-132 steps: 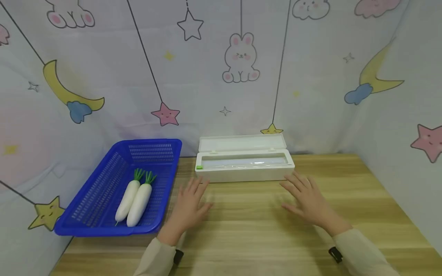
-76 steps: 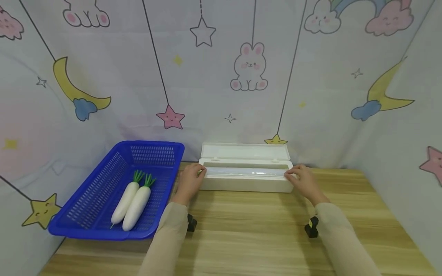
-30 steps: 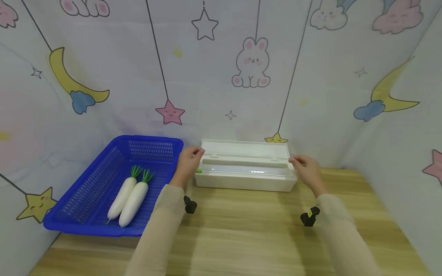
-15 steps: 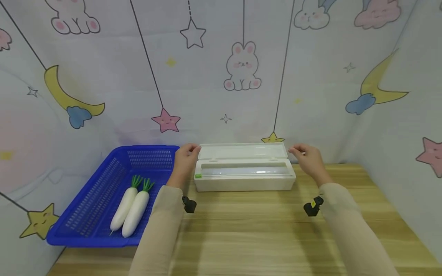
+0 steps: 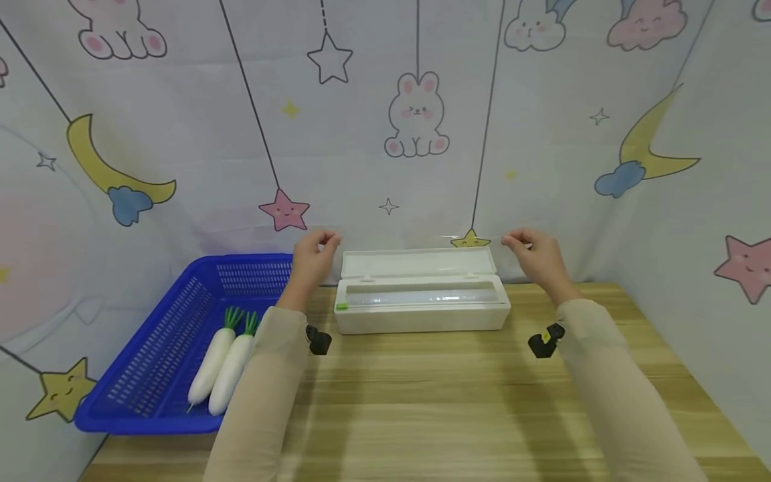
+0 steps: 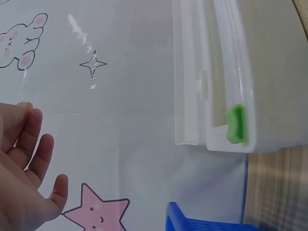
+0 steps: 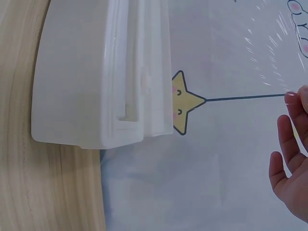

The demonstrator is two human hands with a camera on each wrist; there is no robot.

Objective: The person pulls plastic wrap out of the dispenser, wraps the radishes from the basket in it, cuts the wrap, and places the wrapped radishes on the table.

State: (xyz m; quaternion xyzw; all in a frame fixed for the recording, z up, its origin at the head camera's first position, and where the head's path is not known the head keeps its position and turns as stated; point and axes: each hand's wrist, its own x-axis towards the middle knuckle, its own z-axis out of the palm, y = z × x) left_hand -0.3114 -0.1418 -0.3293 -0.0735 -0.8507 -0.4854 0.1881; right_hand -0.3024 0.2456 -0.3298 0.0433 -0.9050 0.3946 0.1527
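Note:
A white cling film dispenser (image 5: 421, 320) stands at the back of the table with its lid (image 5: 418, 263) up; inside lies a film roll (image 5: 415, 298). The green cutter slider (image 6: 236, 124) sits at its left end. Above the box, my left hand (image 5: 311, 264) pinches one corner of a sheet of clear cling film (image 6: 79, 31) between thumb and fingers. The opposite corner is pinched by my right hand (image 5: 539, 261). Between the hands the film is nearly invisible, though glints on it appear in both wrist views.
To the left is a blue plastic basket (image 5: 162, 422) holding two white radishes (image 5: 212, 365) with green tops; my left sleeve partly covers one. A cartoon-printed cloth (image 5: 361, 167) hangs behind the wooden table (image 5: 421, 402).
Earlier both hands were apart from the dispenser, fingers spread. They then pinched the film at its front ends and have since lifted it up above the lid. Basket and radishes stayed put.

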